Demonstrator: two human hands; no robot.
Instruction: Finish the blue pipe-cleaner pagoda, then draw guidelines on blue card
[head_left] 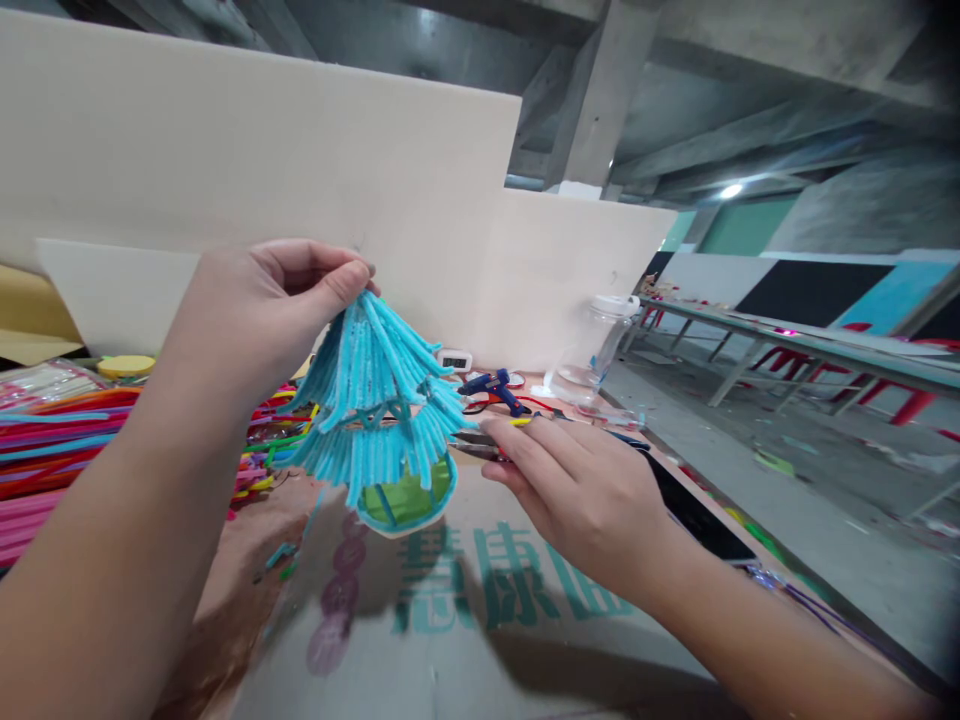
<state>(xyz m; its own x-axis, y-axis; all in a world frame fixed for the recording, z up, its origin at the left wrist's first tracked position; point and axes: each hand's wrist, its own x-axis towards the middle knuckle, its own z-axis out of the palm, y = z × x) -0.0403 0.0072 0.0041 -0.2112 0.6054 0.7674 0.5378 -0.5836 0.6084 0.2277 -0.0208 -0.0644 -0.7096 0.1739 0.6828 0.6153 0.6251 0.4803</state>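
Your left hand (259,305) is pinching the blue pipe-cleaner pagoda (379,400) by its peak (two fringed tiers). Your right hand (581,490) is gripping scissors (480,445) beside its lower fringe

The left forearm comes in from the near left corner and rises toward the middle of the view, bare to the wrist. The left hand (259,310) is raised, its back turned toward the camera, with the wrist bent slightly to the right. Its thumb and forefinger are pressed together in a pinch at their tips, and the other fingers curl in above them. The right forearm enters from the near right corner and slants up to the left. The right hand (581,490) sits lower, back upward, knuckles toward the camera. Its fingers (517,445) stretch leftward, close together and almost straight. Its grip is closed around something thin. The two hands are near each other but apart.
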